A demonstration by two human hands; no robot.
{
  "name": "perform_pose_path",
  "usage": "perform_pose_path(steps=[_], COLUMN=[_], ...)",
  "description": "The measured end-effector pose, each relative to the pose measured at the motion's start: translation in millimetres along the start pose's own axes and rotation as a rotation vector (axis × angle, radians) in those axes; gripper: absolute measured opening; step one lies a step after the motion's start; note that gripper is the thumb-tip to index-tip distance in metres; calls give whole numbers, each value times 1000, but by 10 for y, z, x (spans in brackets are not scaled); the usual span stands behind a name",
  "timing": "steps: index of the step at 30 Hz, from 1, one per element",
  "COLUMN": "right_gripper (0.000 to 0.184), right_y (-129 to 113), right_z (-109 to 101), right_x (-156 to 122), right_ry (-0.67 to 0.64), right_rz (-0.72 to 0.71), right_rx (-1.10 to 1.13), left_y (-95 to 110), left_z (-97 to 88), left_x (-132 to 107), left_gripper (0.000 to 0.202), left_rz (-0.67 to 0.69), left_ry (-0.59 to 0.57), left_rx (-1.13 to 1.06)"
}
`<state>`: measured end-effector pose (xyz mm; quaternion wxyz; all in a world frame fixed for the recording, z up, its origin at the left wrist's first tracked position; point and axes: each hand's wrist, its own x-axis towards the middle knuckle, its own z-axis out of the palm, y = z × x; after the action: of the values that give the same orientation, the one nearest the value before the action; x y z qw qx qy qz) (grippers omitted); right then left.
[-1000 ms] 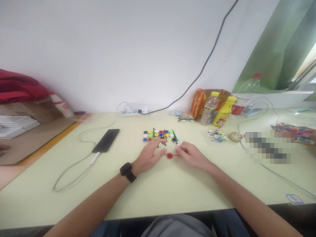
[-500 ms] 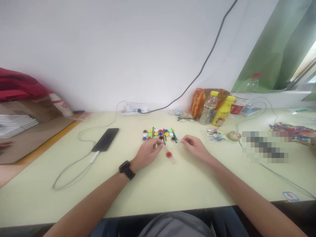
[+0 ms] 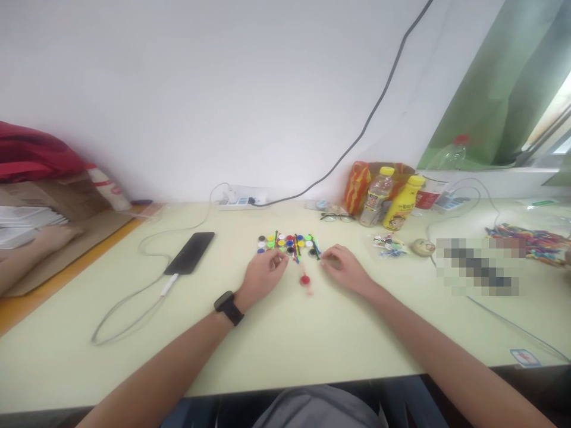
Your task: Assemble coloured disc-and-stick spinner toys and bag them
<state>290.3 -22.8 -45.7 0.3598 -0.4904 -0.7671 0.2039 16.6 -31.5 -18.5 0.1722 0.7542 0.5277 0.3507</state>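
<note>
Small coloured discs [image 3: 289, 238] lie in rows on the table, with thin dark and coloured sticks between them. My left hand [image 3: 263, 274] is at the lower left of these rows, its fingers curled and the thumb near the index finger; it covers some of the discs. At the lower right end of the rows is my right hand [image 3: 345, 270], thumb and fingertips brought together beside a dark stick [image 3: 316, 246]. Whatever either hand may hold is too small to make out. Between the hands lies a red disc [image 3: 304, 280] with a faint pinkish piece by it.
Left of the rows, a phone [image 3: 190, 252] lies on its white cable. Glasses [image 3: 337, 217], a clear bottle [image 3: 377, 196] and a yellow bottle [image 3: 404, 203] are at the back. Rightward are a small bag of pieces [image 3: 389, 245] and colourful sticks [image 3: 533, 242]. Another person's hand [image 3: 57, 236] is at far left.
My right hand has moved left to the end of the rows. My left hand has drawn slightly left, off the middle stick. The other person's hand has come further into view.
</note>
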Motion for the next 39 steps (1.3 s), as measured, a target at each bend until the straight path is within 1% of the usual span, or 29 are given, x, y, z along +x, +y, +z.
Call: perform_pose_path(steps=[2,5,9,13,16,20,24,27,29,33,36,39], right_gripper=[11,16,20,20,17,11,8,10,14,20,28,39], right_y=[-14,-47,-90,-117,-133,-142,-127,-104,-93,-107,-162,-256], right_z=[44,92,126,151,160,153,141,123,96,0,-96,-188], right_x=[34,85,128,166,180,167,159,166,168,151,132,113], right_ry=[38,73,80,79,85,87,98,108,131,215,266,254], right_rz=[60,120,148,228,257,270,294,308,310,305,299,258], right_rx=[-7,-51,-115,-175,-202,-182,-112,-14,59,170,319,483], left_y=[9,8,-36,-72,-75,-75,-75,-71,-69,-76,-63,5], left_z=[17,45,77,90,87,90,95,85,74,54,36,3], left_x=[11,34,62,71,69,67,68,64,59,49,37,7], left_gripper=[25,25,25,25,26,26,27,28,28,27,28,27], left_rz=[-18,-44,-56,-45,-50,-56,-57,-60,-54,-35,-29,14], left_ry=[14,46,58,61,64,65,63,60,55,41,54,93], left_rx=[-9,-44,-82,-99,-110,-115,-120,-126,-136,-153,-166,-155])
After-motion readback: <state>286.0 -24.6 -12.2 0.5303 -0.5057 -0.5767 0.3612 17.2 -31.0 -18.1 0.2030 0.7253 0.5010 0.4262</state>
